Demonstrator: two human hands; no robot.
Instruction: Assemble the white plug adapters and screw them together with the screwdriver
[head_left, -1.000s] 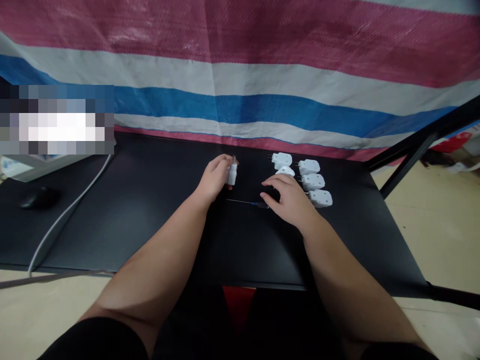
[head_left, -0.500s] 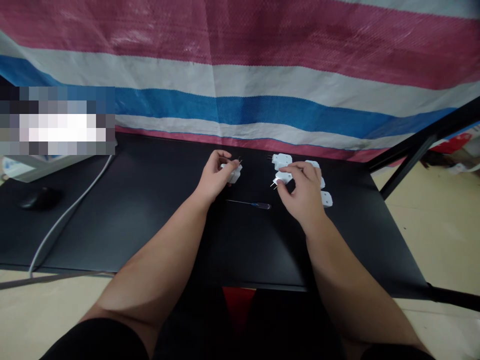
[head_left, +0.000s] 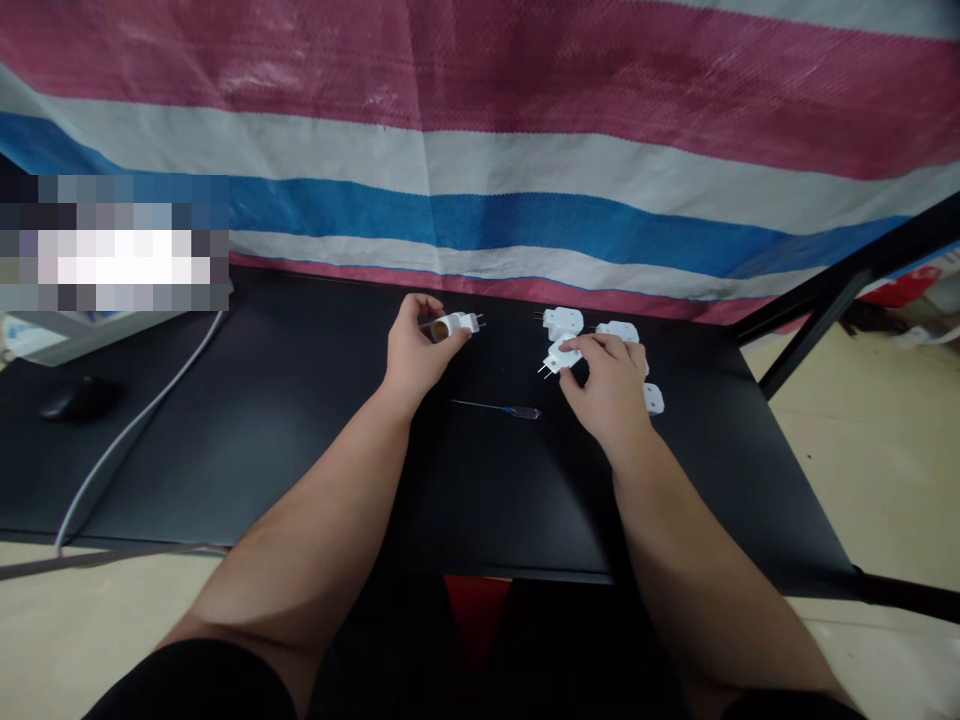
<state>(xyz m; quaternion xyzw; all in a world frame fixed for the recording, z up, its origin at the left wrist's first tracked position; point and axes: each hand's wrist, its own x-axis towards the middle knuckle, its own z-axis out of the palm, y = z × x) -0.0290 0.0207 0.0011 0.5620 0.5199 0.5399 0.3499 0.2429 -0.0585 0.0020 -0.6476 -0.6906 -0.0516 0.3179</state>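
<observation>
My left hand (head_left: pixel 414 355) is closed on a white plug adapter (head_left: pixel 454 325), held just above the black table (head_left: pixel 262 430) with its prongs pointing right. My right hand (head_left: pixel 611 385) pinches another white plug adapter (head_left: pixel 561 356) with its prongs pointing left and down. Behind and under that hand lie more white adapters: one at the back (head_left: pixel 563 320), one beside it (head_left: pixel 618 329) and one at the right (head_left: pixel 652 398). A thin screwdriver (head_left: pixel 499 408) with a clear handle lies on the table between my hands.
A black mouse (head_left: pixel 75 396) sits at the far left, with a white cable (head_left: pixel 135 420) running toward the table's front edge. A striped tarp (head_left: pixel 480 150) hangs behind the table. A black frame bar (head_left: pixel 840 280) slants up at the right.
My right hand left the screwdriver on the table, reached back and picked up an adapter from the group. My left hand turned its adapter from upright to lying sideways.
</observation>
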